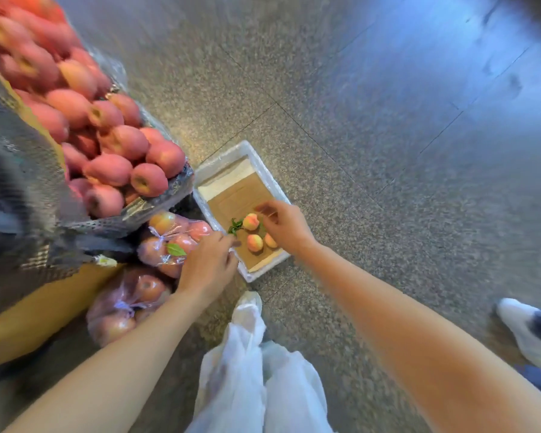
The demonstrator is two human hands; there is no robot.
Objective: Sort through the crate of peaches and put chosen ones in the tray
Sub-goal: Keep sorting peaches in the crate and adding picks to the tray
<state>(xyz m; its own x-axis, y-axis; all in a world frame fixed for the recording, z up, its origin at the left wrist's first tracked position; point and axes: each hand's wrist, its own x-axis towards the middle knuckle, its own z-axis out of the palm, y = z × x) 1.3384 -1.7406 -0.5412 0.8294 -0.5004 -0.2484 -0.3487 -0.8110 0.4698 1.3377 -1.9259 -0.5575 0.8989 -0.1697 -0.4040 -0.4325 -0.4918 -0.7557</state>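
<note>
Head view: right hand (281,225) hovers loosely open above the tray (256,157); left hand (208,264) at its left rim, grip unclear. Three peaches (254,242) lie inside; the crate (175,185) stands left of it. A careless knock could bruise them.

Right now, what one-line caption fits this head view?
A person's left hand and right hand reach to a cardboard-lined white tray holding three peaches and a leafy sprig, beside a heaped crate.
</note>
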